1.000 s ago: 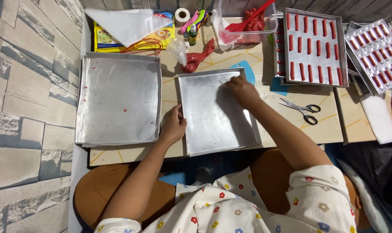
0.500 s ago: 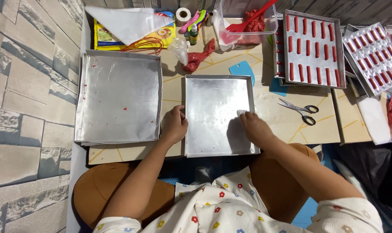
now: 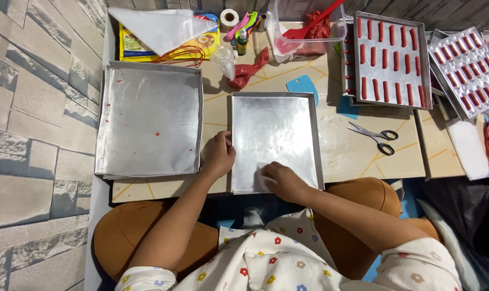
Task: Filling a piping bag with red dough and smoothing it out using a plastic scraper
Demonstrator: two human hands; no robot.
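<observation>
Two hands at a bare metal tray on a low wooden table

At the left of the frame a larger metal tray [image 3: 147, 121] lies flat, speckled with red; just right of it the left hand [image 3: 218, 155] curls its fingers over the left rim of the smaller metal tray [image 3: 274, 129] at centre, gripping that edge. The right hand [image 3: 279, 180] lies inside the tray's lower part, fingers bent and pressed down on a small white wipe [image 3: 262, 173] that shows just left of the fingertips. Further right, scissors [image 3: 375, 137] lie on the table [image 3: 357, 159], and at upper right sits a tray of red sticks [image 3: 391, 51]
</observation>
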